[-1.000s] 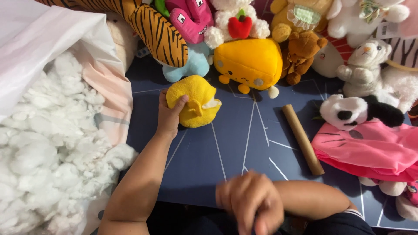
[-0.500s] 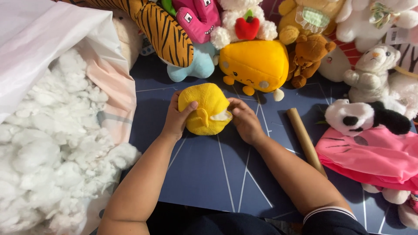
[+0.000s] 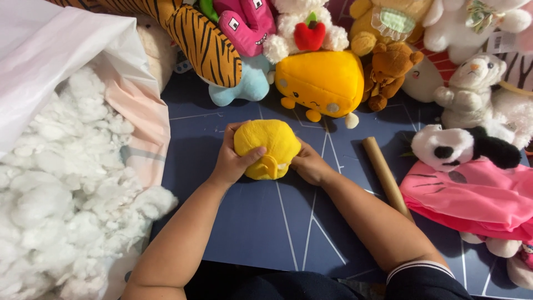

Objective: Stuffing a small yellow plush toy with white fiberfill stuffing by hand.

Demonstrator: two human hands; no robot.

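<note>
**Yellow plush squeezed between both hands**

Yellow plush toy point(image 3: 267, 149) sits mid-mat on the dark blue cutting mat point(image 3: 266, 233), a bit toward the far edge. The left hand point(image 3: 232, 158) wraps its fingers around the toy's left side, thumb pressed across the front. The right hand point(image 3: 308, 164) cups the other side, though I can't really see its fingertips behind the plush. Along the mat's left edge there's an open bag of white stuffing point(image 3: 61, 200). The far edge is crowded with an orange wedge-shaped plush point(image 3: 325, 80) and a tiger-striped one point(image 3: 205, 47). Near the right edge lie a cardboard tube point(image 3: 386, 175), a panda plush point(image 3: 463, 147) and pink fabric point(image 3: 477, 194).
</note>
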